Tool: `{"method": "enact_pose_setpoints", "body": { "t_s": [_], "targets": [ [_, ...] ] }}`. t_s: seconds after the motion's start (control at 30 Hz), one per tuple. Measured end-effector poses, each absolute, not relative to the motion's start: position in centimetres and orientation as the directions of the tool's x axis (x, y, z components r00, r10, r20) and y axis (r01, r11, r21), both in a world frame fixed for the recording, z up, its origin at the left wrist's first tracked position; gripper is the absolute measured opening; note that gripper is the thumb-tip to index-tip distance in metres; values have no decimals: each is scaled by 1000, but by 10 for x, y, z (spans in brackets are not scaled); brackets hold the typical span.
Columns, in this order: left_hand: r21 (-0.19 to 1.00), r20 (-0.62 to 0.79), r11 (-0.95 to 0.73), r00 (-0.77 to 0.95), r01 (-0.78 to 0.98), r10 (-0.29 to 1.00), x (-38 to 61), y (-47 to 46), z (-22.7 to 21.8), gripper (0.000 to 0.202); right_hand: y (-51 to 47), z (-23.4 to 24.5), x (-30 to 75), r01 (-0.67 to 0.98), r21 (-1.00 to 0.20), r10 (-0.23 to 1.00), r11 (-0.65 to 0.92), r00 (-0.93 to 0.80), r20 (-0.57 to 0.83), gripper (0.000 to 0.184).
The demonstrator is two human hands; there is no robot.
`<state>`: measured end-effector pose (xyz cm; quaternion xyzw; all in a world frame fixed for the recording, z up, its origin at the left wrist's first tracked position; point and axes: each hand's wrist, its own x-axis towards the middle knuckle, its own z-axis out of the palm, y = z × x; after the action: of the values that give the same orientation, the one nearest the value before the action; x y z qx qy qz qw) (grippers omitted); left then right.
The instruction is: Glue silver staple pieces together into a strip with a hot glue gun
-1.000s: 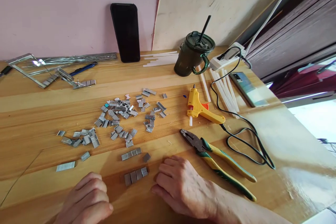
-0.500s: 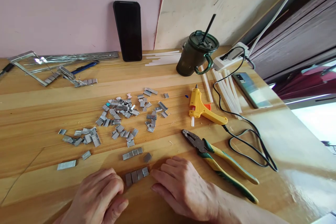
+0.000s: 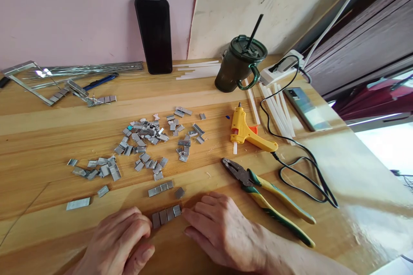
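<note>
Left hand point(image 3: 118, 236) has been brought up to the metal row point(image 3: 163, 216), left of the pliers point(image 3: 241, 173), opposite the right hand point(image 3: 222, 232). Both are curled; whether anything is gripped cannot be told. Alignment is best kept by light, even end pressure.

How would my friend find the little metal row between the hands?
On the wooden table, find the left hand and right hand. The short metal row lies between them. A similar strip lies farther back, but only this one has a hand at each end.
</note>
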<state>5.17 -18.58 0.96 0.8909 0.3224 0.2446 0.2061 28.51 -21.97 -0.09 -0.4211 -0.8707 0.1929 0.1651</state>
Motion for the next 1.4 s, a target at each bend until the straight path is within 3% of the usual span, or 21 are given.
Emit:
{"method": "enact_pose_setpoints", "body": {
  "t_s": [0.33, 0.57, 0.8, 1.03, 1.17, 1.4],
  "targets": [
    [520, 244, -671, 660, 529, 710, 47, -187, 1, 25, -220, -3, 286, 655, -488, 798, 577, -580, 165, 10],
    [383, 198, -626, 601, 680, 774, 49, -184, -11, 29, -218, -9, 287, 639, -498, 799, 587, -557, 227, 27],
    [295, 211, -638, 603, 711, 769, 57, -184, -9, 32, -220, -8, 286, 641, -501, 802, 581, -558, 215, 25],
    [281, 195, -648, 619, 708, 761, 58, -183, -7, 32, -220, -7, 286, 646, -496, 805, 581, -546, 232, 29],
    [330, 201, -648, 620, 686, 758, 56, -183, -6, 32, -219, -7, 286, 635, -503, 801, 586, -545, 246, 30],
    [338, 239, -703, 665, 626, 708, 52, -183, -6, 33, -220, -8, 286, 636, -506, 804, 583, -544, 242, 21]
  ]
}}
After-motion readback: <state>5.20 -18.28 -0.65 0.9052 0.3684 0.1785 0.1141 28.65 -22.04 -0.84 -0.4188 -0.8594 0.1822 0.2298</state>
